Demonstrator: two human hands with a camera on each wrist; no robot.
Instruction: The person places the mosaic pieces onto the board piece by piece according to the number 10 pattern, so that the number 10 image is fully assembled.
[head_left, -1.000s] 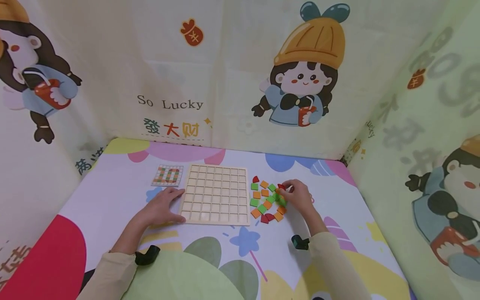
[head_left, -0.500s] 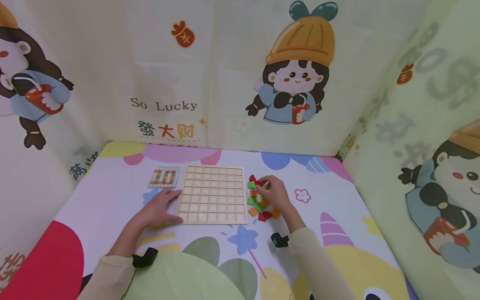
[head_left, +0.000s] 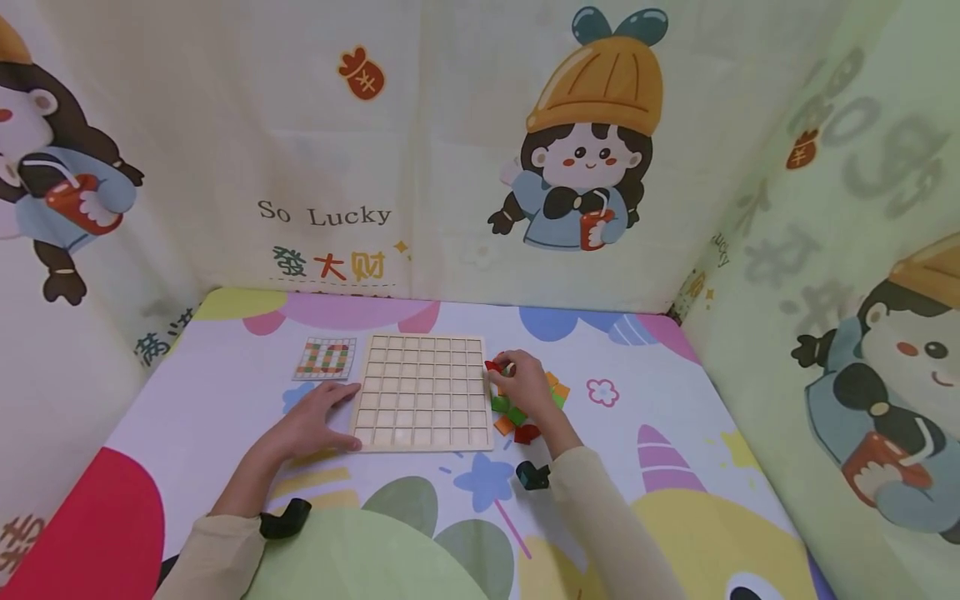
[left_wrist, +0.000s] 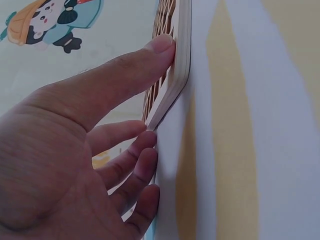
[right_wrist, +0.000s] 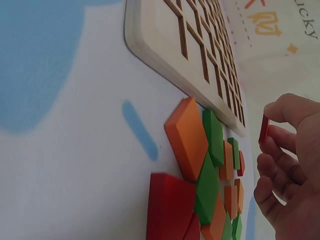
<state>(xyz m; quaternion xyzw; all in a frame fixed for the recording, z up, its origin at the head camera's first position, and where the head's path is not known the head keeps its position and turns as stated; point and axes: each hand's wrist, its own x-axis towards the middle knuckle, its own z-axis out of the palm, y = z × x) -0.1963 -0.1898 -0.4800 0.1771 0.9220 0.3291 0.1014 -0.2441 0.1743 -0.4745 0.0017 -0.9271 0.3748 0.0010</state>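
A square wooden grid board (head_left: 420, 408) with bare cells lies mid-table. My left hand (head_left: 307, 421) rests at its left side with thumb and fingers spread. In the left wrist view, the thumb (left_wrist: 120, 82) touches the board's rim, and fingertips lie by its edge. Over the board's right edge, my right hand (head_left: 528, 387) pinches a small red tile (right_wrist: 264, 128) between thumb and index finger; its other fingers bend loosely. Beneath and beside that hand lie loose orange, green and red tiles (right_wrist: 187, 140), partly hidden by it in the head view.
A small card (head_left: 324, 359) with a coloured grid pattern lies left of the board. Printed cloth (head_left: 450, 167) stands as walls at the back and sides. A black wrist device (head_left: 285, 518) sits at the left cuff, another (head_left: 533, 476) at the right.
My right hand has moved left from the far side of the tile pile toward the board's right edge, carrying the red tile. My left hand has stayed at the board.
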